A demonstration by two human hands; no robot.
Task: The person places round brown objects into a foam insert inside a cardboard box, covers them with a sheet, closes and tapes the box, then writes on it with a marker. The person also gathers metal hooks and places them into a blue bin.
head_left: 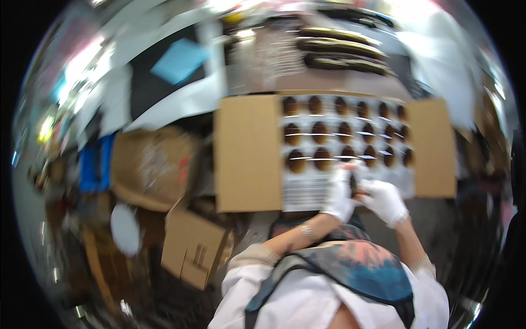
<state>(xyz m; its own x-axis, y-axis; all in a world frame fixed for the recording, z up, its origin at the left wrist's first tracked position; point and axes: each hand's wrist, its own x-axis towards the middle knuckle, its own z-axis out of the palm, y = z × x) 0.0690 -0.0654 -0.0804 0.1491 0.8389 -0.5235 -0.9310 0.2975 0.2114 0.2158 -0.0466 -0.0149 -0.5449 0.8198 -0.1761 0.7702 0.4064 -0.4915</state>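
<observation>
An open cardboard box (247, 153) is in front of me with its side flaps folded out. Inside, a pale tray (402, 183) bears rows of oval, brown-tinted lenses (322, 159). My left hand (339, 194), in a white glove, is over the tray's near part with its fingers closed on a small dark brown piece (353, 183). From the right, my white-gloved right hand (385, 202) meets it, fingers pinched at the same piece. Blur and the fingers hide most of the piece, so I cannot tell its kind.
To the left are a brown box with clear plastic inside (153, 167), a blue crate (96, 164) and a smaller carton (193, 244). Beyond the box, long dark curved items (342, 46) lie stacked. A light blue sheet (179, 61) rests on a black surface (143, 90).
</observation>
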